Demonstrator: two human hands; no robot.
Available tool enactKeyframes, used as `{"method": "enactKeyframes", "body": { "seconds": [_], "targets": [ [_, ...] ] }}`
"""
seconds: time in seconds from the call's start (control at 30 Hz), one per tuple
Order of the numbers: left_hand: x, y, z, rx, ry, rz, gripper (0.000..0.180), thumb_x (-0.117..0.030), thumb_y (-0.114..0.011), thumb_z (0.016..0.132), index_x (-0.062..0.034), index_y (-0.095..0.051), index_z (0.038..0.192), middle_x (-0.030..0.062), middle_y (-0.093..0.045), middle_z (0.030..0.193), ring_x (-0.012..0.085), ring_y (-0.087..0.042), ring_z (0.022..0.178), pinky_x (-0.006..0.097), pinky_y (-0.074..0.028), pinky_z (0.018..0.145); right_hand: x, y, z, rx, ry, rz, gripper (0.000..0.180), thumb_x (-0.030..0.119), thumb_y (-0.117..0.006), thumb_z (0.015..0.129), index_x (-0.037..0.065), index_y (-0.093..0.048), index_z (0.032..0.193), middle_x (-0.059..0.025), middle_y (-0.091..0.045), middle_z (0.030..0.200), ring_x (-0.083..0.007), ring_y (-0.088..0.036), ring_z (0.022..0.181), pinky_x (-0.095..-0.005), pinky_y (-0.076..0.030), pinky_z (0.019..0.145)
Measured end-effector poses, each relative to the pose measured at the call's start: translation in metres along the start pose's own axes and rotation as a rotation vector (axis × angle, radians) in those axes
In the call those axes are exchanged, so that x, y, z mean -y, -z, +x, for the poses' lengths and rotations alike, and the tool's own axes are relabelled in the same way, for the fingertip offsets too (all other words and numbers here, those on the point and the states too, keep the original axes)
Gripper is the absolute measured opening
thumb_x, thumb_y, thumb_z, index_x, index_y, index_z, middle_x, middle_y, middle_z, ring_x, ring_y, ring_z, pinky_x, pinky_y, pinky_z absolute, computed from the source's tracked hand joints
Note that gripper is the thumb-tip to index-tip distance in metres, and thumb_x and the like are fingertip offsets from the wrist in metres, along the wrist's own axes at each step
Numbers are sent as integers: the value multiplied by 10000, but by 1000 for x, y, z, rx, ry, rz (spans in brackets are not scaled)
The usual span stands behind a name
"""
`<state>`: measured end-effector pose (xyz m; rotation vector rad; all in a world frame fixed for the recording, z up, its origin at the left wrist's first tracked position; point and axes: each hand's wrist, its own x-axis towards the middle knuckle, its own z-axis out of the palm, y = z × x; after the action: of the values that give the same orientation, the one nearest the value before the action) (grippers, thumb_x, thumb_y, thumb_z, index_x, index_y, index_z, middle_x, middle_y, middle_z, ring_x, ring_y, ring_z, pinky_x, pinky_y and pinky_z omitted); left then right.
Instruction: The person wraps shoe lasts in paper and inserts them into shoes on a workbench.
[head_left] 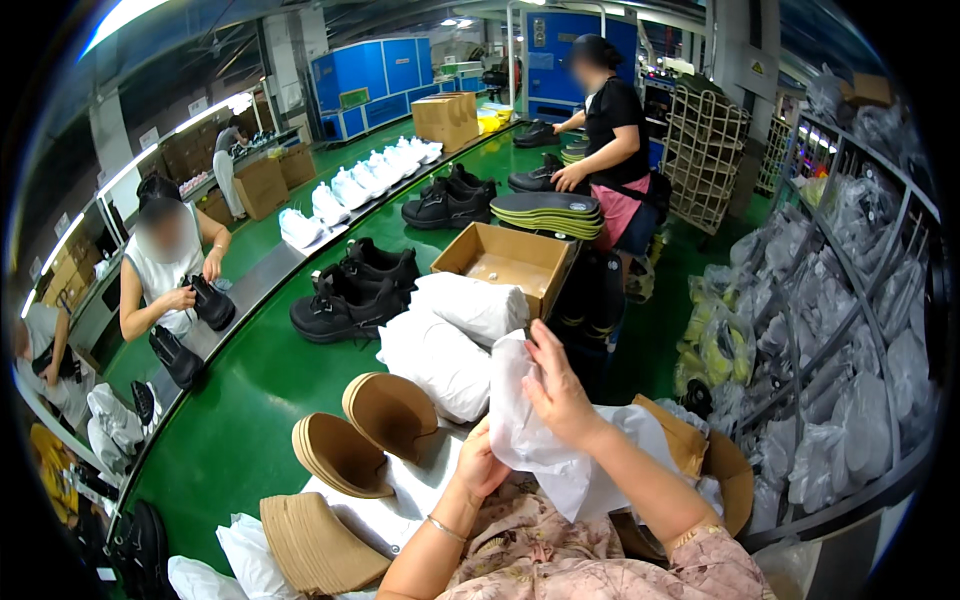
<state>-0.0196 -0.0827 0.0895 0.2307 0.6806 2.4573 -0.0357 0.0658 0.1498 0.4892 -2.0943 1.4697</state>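
My left hand is closed round the lower left side of a bunched sheet of white tissue paper. On the paper's right side rests my right hand, its fingers stretched out and slightly apart. The loose end of the paper hangs down between my forearms. Just beyond it, white paper-wrapped bundles lie on the green bench. To the left of my hands stand curved brown cardboard pieces, and a flatter stack of cardboard pieces lies nearer me.
An open cardboard box sits behind the bundles, with black shoes to its left and stacked insoles behind. White shoes line the far edge. Co-workers handle shoes across the bench and at its far end. A rack of bagged items stands right.
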Motion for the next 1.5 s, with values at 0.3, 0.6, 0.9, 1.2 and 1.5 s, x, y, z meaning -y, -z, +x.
{"method": "enactKeyframes", "body": {
  "seconds": [0.3, 0.6, 0.9, 1.2, 1.5],
  "targets": [
    [2, 7, 8, 31, 43, 98, 272, -77, -532, 858, -7, -538, 1121, 74, -597, 1050, 175, -590, 935, 323, -483, 823, 2, 34, 10, 503, -430, -200, 1003, 399, -720, 679, 14, -128, 1391, -250, -369, 1280, -331, -348, 1231, -349, -286, 1019],
    [-9, 5, 9, 117, 94, 230, 243, -73, -534, 868, -3, -572, 1098, 59, -598, 1045, 149, -568, 952, 289, -458, 834, 19, 18, 20, 427, -515, -321, 1049, 410, -748, 604, 71, -136, 1385, -264, -359, 1270, -363, -391, 1186, -389, -333, 987],
    [-15, -72, 7, -239, -581, 1040, 135, -30, -504, 849, 28, -569, 953, 61, -604, 923, 105, -543, 807, 228, -437, 704, 9, 55, 49, -303, 161, -890, 1018, 315, -772, 553, 34, -206, 1351, -176, -416, 1020, -335, -445, 936, -431, -398, 774],
    [44, -59, 18, -129, -584, 1338, 689, -240, -554, 858, 156, -197, 1294, 341, -320, 1287, 407, -342, 1215, 402, -283, 1017, 56, 20, 40, -350, 182, -837, 1010, 259, -772, 583, 7, -186, 1366, -244, -401, 1197, -392, -418, 1061, -464, -349, 904],
    [35, -78, 18, 8, -597, 717, 752, -273, -668, 778, 3, -234, 1327, 187, -380, 1264, 240, -380, 1168, 315, -301, 985, 89, 28, 19, -375, 34, -525, 939, 136, -717, 636, 120, -169, 1399, -178, -227, 1419, -354, -281, 1281, -449, -261, 1027]
  ]
}}
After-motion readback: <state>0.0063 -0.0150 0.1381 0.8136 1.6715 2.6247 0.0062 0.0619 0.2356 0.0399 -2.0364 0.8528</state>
